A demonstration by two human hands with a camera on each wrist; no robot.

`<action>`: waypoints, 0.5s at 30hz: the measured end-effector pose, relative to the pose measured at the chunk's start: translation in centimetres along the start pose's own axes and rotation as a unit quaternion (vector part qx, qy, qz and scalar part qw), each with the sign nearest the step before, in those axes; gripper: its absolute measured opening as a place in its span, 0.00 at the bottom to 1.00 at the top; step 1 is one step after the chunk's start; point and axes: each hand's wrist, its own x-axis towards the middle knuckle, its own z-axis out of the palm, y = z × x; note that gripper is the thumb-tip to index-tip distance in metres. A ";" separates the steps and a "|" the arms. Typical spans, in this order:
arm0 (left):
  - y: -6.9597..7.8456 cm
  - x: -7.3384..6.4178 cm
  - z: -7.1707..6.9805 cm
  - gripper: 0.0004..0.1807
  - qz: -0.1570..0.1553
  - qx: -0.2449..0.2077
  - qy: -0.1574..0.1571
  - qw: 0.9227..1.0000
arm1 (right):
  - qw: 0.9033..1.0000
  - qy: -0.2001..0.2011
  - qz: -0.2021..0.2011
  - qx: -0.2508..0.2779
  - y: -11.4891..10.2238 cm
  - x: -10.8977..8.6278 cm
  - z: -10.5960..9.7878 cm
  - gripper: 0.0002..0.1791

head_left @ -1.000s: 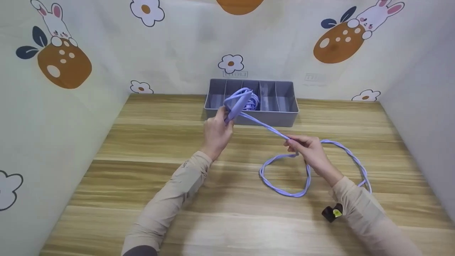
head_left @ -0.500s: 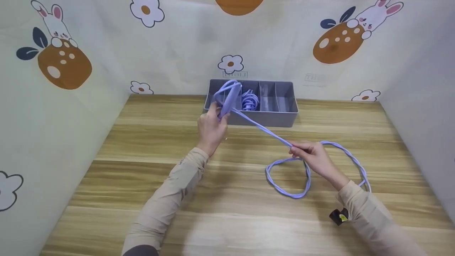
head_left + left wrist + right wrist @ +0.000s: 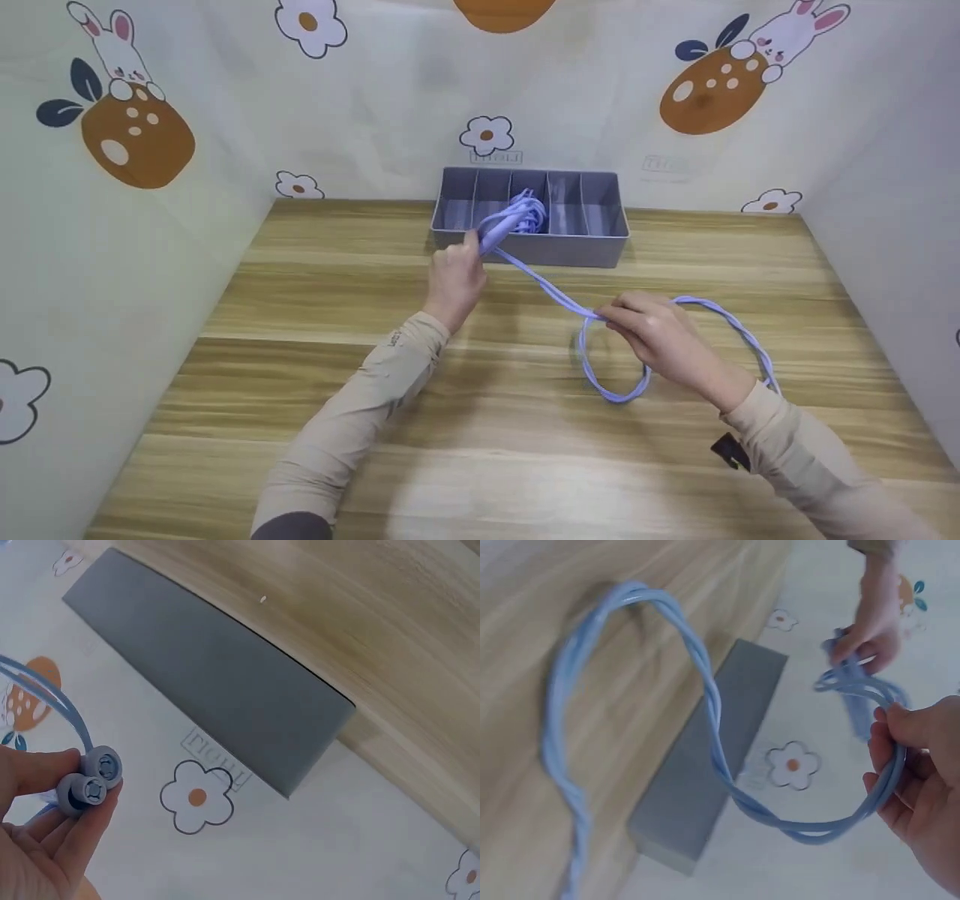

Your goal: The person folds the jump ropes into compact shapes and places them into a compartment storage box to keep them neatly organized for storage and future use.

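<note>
My left hand (image 3: 456,277) grips the paired handles (image 3: 501,227) of a light blue jump rope (image 3: 555,291) in front of the grey box. The round handle ends (image 3: 105,765) poke out past the thumb and fingers in the left wrist view. My right hand (image 3: 664,337) pinches the doubled cord between thumb and fingers, lower and to the right. From there the twisted cord (image 3: 712,705) hangs in a loop and trails off to the right over the table. A coiled blue cord (image 3: 535,215) lies in the box's middle compartment, partly behind the handles.
The grey divided box (image 3: 559,251) stands at the back of the wooden table (image 3: 315,300), against a patterned cloth wall (image 3: 390,105). Its other compartments show bare floors. Pale walls flank the table on both sides. A small black piece (image 3: 730,451) sits by the right sleeve.
My left hand moved left, then back right and slightly down with the handles. The right hand shifted down and right, then turned its back up, and the hanging loop became smaller.
</note>
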 end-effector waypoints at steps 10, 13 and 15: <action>2.4 -2.0 2.1 0.03 0.131 0.149 -0.040 0.979 | 0.997 -0.017 -0.051 -0.046 -2.2 3.2 -2.3 0.09; 3.1 -2.9 2.5 0.02 0.150 0.157 -0.065 0.974 | 0.997 -0.023 -0.061 -0.047 -2.5 3.7 -2.5 0.09; 3.5 -3.3 2.6 0.03 0.164 0.168 -0.074 0.969 | 0.996 -0.031 -0.069 -0.045 -2.7 4.0 -2.5 0.09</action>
